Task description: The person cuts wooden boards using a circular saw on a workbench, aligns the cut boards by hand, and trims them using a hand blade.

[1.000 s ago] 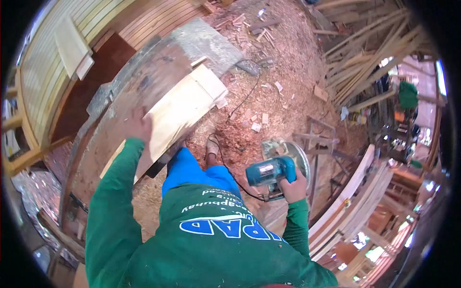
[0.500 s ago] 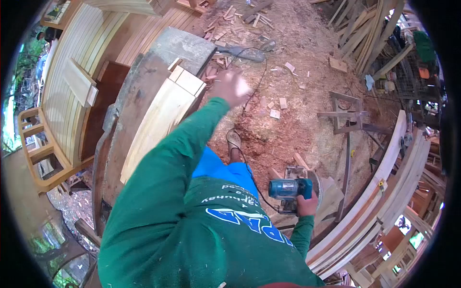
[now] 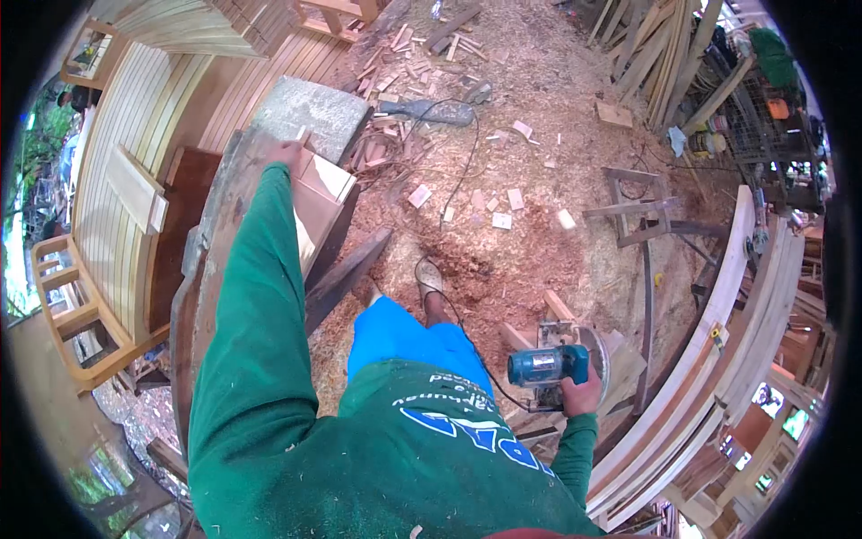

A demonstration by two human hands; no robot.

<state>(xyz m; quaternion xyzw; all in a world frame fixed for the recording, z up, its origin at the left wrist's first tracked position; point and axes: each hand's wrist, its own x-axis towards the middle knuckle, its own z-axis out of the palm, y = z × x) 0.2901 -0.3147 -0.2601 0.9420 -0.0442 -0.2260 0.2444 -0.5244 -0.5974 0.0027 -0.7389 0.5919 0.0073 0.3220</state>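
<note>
My right hand [image 3: 582, 393] is wrapped around the rear handle of a teal circular saw [image 3: 549, 366], held low at my right side with its round blade guard outward. A black cord runs from the saw past my foot. My left hand [image 3: 285, 155] reaches to the far end of a pale wooden board [image 3: 321, 184] lying on the bench. Its fingers are bent beside a thin wooden strip [image 3: 303, 136] at that end; what they grip is partly hidden. A small wood block [image 3: 566, 218], blurred, is over the sawdust to the right.
A worn bench [image 3: 235, 180] with a grey plate [image 3: 310, 112] stands at left, beside slatted wooden furniture [image 3: 135, 90]. Offcuts [image 3: 422, 67] and sawdust cover the ground. A small wooden frame [image 3: 642, 207] and long planks [image 3: 718, 359] are at right.
My left hand has let go of a small light block and moved left onto the board's end. The block is now farther right. My right hand still holds the saw.
</note>
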